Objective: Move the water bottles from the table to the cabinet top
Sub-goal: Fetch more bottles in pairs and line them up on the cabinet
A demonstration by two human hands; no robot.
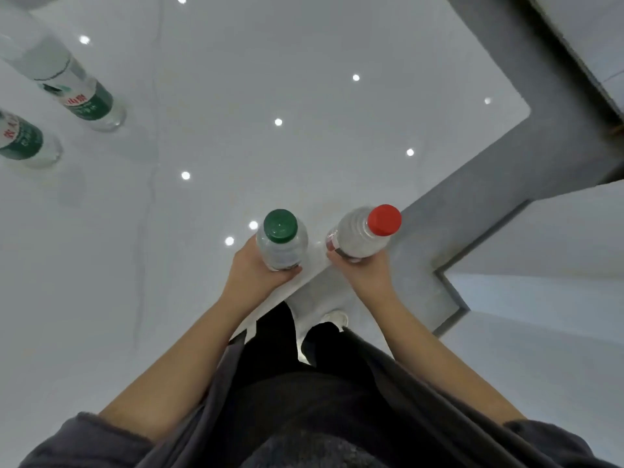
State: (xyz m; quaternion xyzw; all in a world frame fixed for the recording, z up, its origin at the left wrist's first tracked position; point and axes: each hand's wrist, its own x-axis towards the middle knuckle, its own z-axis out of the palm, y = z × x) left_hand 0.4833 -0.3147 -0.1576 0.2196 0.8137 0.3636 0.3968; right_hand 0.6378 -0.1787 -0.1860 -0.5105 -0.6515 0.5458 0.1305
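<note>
Glossy white table (236, 96) is filling most of your view, mirroring the ceiling spots, and you are standing at its near corner with grey floor (506, 184) running off to your right. Your left hand (260, 268) is wrapping its grip round the lower body of the green-capped bottle (282, 241), fingers curling underneath from the near side, so the cap is pointing straight up at you. Your right hand (363, 270) is doing the same with the red-capped bottle (363, 234), which is tilting a little to the right.

Holding them low on the body is, I judge, what is keeping both upright while you carry one in each hand and halve the trips. The green-capped one is sitting over the table's edge. The red-capped one is hanging just past the corner, above the floor. I cannot tell whether either base is touching anything.

Two more bottles, one with a green label (77, 92) and another beside it (23, 140), are standing well apart from you at the far left of the table, probably waiting their turn. Another pale surface (540, 298) is lying to your lower right. Whether that is the cabinet top, I cannot tell.
</note>
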